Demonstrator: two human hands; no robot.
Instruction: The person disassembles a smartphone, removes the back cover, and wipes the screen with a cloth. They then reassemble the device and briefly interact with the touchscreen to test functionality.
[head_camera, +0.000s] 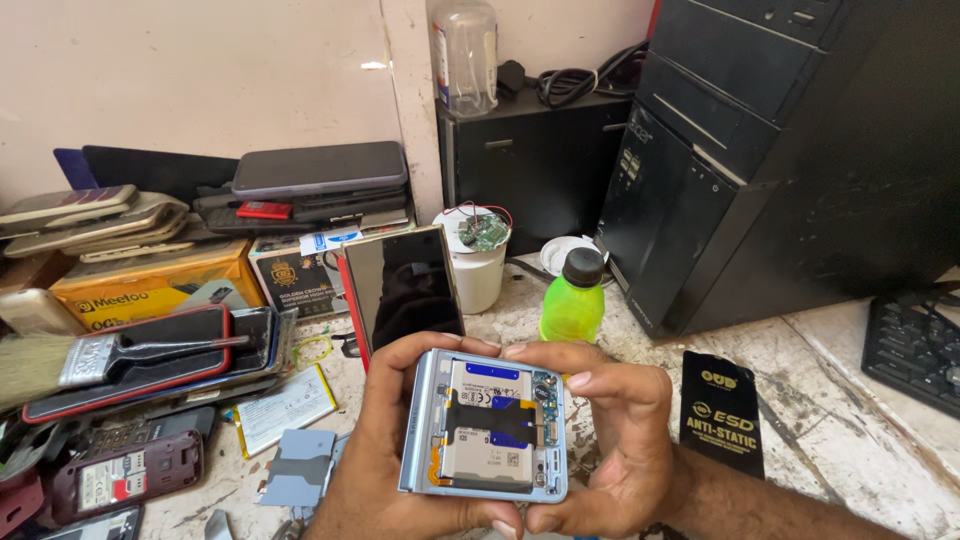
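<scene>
So there's an opened phone (487, 425), back cover off, battery and board showing in a light blue frame, pinched between both hands. Left hand (375, 450) wraps its left edge, right hand (605, 440) cups the right edge, fingers of both clamped tight on the frame. Just beyond the grip a dark screen panel (403, 285) stands upright, with a green bottle (573, 300) next to it. A black anti-static pouch (722, 410) lies right of the right hand, and a brush (95, 358) sits far left on a phone pile.
</scene>
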